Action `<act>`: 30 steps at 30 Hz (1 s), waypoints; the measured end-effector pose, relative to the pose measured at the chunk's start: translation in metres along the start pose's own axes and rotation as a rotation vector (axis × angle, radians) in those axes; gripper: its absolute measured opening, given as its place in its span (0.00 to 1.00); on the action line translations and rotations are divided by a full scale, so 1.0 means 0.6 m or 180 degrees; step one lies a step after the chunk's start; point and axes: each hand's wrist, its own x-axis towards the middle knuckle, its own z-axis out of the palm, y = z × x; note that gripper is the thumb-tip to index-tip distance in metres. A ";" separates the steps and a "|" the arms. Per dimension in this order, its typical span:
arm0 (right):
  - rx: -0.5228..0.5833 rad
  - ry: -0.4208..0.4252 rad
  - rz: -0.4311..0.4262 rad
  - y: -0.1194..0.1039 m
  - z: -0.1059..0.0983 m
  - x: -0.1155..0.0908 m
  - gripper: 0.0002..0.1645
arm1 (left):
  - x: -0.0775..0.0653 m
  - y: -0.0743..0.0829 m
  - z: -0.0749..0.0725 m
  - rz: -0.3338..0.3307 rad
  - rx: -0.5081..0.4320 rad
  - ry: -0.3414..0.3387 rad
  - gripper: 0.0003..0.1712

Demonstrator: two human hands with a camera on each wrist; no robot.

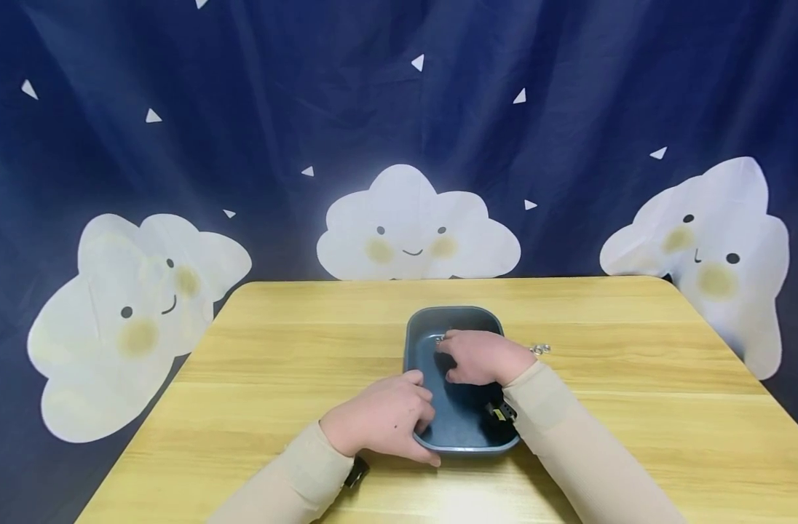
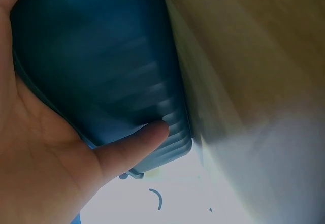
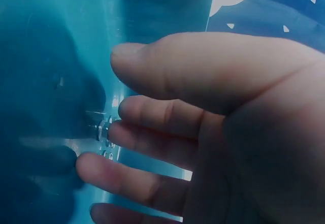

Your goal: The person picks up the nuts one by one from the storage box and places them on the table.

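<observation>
A dark blue-green rectangular plastic bin (image 1: 454, 426) stands on the table. My left hand (image 1: 389, 415) grips its near left side, thumb (image 2: 134, 150) along the ribbed outer wall and the other fingers over the rim. My right hand (image 1: 480, 356) reaches down inside the bin. Its fingers (image 3: 157, 140) are slightly bent, with the thumb (image 3: 167, 64) held apart from them. Right at the fingertips lie several small shiny metal nuts (image 3: 104, 130), partly hidden by the fingers.
More small shiny metal pieces (image 1: 540, 349) lie on the wooden table (image 1: 294, 342), just right of the bin and beside the right wrist. Behind the table's far edge hangs a blue curtain (image 1: 366, 109) with printed clouds.
</observation>
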 end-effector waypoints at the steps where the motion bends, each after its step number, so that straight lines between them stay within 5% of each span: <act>1: -0.0010 0.0024 -0.0029 0.000 0.000 0.000 0.25 | 0.000 0.000 0.000 -0.0001 -0.0002 0.0002 0.32; 17: 0.0056 0.0138 -0.0153 0.009 0.005 -0.001 0.14 | 0.000 0.002 0.001 -0.0015 0.0012 0.0058 0.32; 30: 0.0149 -0.0131 -0.0036 0.012 0.012 -0.003 0.12 | 0.000 0.002 -0.001 -0.0025 0.0006 0.0040 0.33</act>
